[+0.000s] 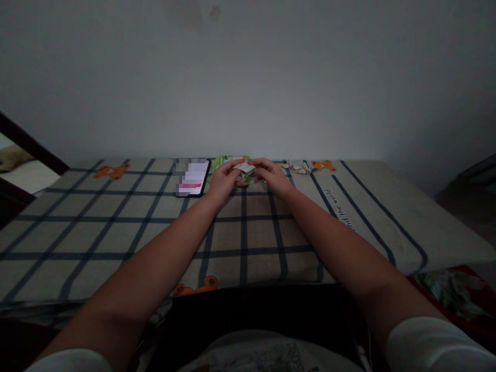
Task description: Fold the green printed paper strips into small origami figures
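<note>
Both of my hands meet over the far part of the table, near the wall. Between their fingertips is a small green and white packet (245,168). My left hand (225,181) pinches its left side, and my right hand (273,177) has its fingers closed at the right side. Behind the left hand lies a larger green bag (222,160), partly hidden by the hands. Some crumpled, light-coloured wrappers (298,168) lie just right of my right hand. A phone (192,178) with a lit screen rests left of my left hand.
A checked cloth with bear prints covers the table (127,222), which reaches the grey wall (248,88). At lower right, below the table edge, a red container (468,299) holds crumpled green and white material. A dark wooden frame (31,139) stands at left.
</note>
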Available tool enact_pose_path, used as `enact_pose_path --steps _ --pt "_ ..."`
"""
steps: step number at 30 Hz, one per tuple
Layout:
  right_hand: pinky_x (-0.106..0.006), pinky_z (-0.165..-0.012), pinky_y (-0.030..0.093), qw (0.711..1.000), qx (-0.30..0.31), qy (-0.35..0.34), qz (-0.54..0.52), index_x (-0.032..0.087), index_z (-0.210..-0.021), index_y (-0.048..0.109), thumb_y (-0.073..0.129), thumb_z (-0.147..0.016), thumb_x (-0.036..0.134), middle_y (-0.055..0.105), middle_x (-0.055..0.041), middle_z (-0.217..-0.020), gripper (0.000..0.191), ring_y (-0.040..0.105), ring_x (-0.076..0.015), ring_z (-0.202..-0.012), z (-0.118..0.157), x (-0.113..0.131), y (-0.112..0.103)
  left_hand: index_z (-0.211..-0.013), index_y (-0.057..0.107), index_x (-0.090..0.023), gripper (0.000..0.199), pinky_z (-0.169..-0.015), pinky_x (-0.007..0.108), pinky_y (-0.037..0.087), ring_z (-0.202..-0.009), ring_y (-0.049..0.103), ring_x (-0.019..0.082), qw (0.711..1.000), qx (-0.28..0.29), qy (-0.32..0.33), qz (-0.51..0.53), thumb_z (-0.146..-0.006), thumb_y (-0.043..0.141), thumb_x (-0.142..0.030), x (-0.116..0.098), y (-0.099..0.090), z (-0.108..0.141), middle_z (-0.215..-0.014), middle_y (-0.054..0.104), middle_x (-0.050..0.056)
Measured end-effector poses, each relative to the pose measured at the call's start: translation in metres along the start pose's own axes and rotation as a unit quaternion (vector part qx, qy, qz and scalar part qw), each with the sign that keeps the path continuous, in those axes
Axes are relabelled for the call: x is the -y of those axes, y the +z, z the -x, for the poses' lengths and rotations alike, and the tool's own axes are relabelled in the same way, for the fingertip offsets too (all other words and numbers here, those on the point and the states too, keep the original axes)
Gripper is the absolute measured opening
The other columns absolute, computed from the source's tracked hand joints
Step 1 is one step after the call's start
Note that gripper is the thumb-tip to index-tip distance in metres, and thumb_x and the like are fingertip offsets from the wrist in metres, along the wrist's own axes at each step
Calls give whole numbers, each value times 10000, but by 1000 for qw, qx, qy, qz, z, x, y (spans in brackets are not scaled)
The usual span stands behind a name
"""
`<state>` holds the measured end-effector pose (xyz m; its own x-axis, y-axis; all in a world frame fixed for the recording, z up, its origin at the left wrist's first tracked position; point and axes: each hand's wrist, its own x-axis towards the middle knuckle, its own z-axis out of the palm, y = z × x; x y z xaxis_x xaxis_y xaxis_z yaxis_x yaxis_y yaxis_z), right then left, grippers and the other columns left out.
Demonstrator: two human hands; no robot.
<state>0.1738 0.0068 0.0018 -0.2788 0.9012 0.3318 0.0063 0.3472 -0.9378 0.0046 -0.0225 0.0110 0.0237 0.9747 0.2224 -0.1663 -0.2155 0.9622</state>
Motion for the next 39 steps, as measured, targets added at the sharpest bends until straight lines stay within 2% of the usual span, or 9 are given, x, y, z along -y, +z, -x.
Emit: enact_pose_path --steps 5,11,17,25,30,34,39 --pt "-283 -702 549 1000 4 -8 5 224 -1036 713 631 -758 308 693 -44 -1100 302 620 -186 -935 -2 -4 -2 -1050 737 -169 331 -677 274 596 -964 678 208 1000 -14 8 -22 -736 730 -276 0 1 1 -1141 715 95" --pt "-278 -694 547 999 23 -30 5 246 -1117 719 612 -749 285 697 -39 -1173 385 621 -183 -929 -5 -12 -4 -1055 740 -187 354 -662 250 560 -898 674 174 998 9 39 -43 -712 735 -272 6 -2 -4 -1158 719 80" --pt "-326 -732 575 1000 19 -17 9 234 -1038 731 632 -769 309 710 -34 -1119 296 632 -190 -921 -7 -16 -4 -1003 748 -182 313 -684 261 538 -789 662 151 996 17 55 -70 -703 736 -270 12 -6 -8 -984 746 56" --pt "-301 -716 567 999 2 -4 -32 241 -977 719 678 -768 367 713 -26 -1106 247 642 -187 -945 -4 -11 -1 -1027 771 -177 377 -797 324 563 -973 684 216 997 18 37 -65 -708 770 -377 10 -7 -6 -1149 740 108" --pt "-260 -643 548 999 -25 -3 -44 223 -950 677 735 -731 478 702 -21 -971 341 623 -160 -851 -7 -14 2 -1002 780 -159 422 -798 343 577 -970 687 222 999 18 29 -28 -684 813 -435 10 -4 -6 -1150 739 118" --pt "-266 -629 542 999 -28 2 -32 205 -835 641 754 -699 542 656 0 -825 381 597 -136 -740 -8 -14 2 -945 787 -151 437 -739 321 574 -872 682 199 999 -3 32 -32 -669 822 -489 12 -5 -7 -1031 757 98" --pt "-286 -667 548 999 -28 14 -26 195 -742 621 758 -705 536 621 12 -727 369 583 -130 -688 -6 -10 2 -871 779 -154 435 -711 302 562 -792 660 182 999 -18 22 -45 -656 822 -530 11 -5 -5 -898 748 75"
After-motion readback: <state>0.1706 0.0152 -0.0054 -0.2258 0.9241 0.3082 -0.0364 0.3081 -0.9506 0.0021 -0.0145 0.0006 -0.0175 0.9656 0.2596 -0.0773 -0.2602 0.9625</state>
